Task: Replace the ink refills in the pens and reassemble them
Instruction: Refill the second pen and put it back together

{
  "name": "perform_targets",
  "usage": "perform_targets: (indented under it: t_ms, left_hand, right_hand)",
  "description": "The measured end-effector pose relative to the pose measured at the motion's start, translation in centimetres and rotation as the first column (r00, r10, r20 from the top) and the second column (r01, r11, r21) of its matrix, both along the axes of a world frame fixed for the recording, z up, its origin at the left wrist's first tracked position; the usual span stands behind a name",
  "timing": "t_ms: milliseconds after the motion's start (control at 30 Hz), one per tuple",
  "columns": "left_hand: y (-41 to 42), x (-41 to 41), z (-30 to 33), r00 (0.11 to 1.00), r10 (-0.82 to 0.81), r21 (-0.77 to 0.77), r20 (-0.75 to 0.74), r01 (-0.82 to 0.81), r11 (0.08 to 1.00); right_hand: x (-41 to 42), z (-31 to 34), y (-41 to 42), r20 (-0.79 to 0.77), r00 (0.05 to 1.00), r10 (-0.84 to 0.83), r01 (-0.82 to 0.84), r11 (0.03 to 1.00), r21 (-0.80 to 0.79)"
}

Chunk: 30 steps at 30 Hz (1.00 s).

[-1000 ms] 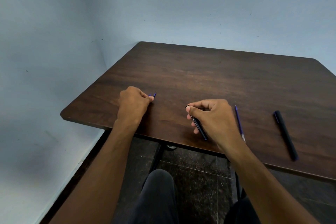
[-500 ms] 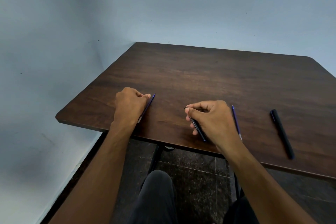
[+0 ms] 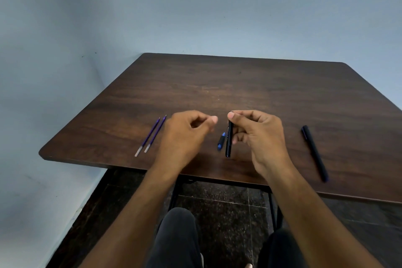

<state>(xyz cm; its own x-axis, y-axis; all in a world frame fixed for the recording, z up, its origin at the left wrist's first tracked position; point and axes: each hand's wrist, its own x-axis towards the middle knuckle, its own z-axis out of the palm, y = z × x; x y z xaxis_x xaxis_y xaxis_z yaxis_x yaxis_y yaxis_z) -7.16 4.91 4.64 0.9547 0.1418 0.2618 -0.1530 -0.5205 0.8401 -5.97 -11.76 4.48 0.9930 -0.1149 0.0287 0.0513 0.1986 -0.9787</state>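
My right hand [image 3: 258, 137] grips a black pen barrel [image 3: 228, 141] between thumb and fingers, holding it nearly upright just above the brown table [image 3: 239, 85]. My left hand [image 3: 185, 135] hovers close to its left with fingers loosely curled and thumb meeting forefinger; it holds nothing I can see. Two purple ink refills [image 3: 151, 136] lie side by side on the table left of my left hand. A small blue and black pen piece [image 3: 221, 142] lies on the table between my hands. A whole black pen [image 3: 314, 152] lies at the right.
The table's near edge [image 3: 152, 166] runs just under my wrists, with a dark tiled floor and my knees below. A pale blue wall stands behind and to the left of the table.
My left hand let go of the purple refills, which now lie on the table, and moved right toward the barrel. My right hand lifted the black barrel. The blue piece came into view.
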Motion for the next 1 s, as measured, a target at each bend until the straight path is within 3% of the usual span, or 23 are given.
perform_targets:
  t_ms: [100, 333, 567, 633, 700, 833, 1000]
  left_hand:
    - [-2.6, -0.5, -0.6, 0.989, -0.147, -0.087, -0.024, 0.144, 0.986]
    - [-5.3, 0.2, -1.3, 0.975, -0.220, -0.180, 0.003, 0.217, 0.959]
    - [-6.2, 0.8, -1.4, 0.985, -0.151, -0.009, 0.083, 0.152, 0.988]
    - [-5.9, 1.0, -1.6, 0.987, -0.136, 0.054, 0.089, 0.132, 0.990]
    - [-5.7, 1.1, -1.8, 0.988, -0.115, 0.105, 0.105, 0.104, 0.989]
    - [-5.5, 1.1, -2.4, 0.972, -0.122, 0.258, 0.203, 0.067, 0.964]
    - [-4.9, 1.8, -2.8, 0.943, -0.143, 0.377, 0.301, 0.020, 0.926]
  right_hand:
    - [0.1, 0.1, -1.2, 0.005, 1.000, -0.031, 0.031, 0.999, 0.027]
    - [0.1, 0.1, -3.1, -0.013, 0.997, -0.081, 0.082, 0.995, 0.063]
    - [0.1, -0.5, -4.4, -0.033, 0.998, -0.062, 0.064, 0.995, 0.081]
    - [0.3, -0.6, -5.3, -0.032, 0.996, -0.086, 0.085, 0.996, -0.021]
    - [0.5, -0.7, -6.5, -0.020, 0.989, -0.145, 0.136, 0.962, -0.236]
    - [1.2, -0.8, -8.0, 0.022, 0.967, -0.254, 0.186, 0.645, -0.741]
    - [1.7, -0.2, -7.0, -0.135, 0.962, -0.237, -0.015, 0.448, -0.894]
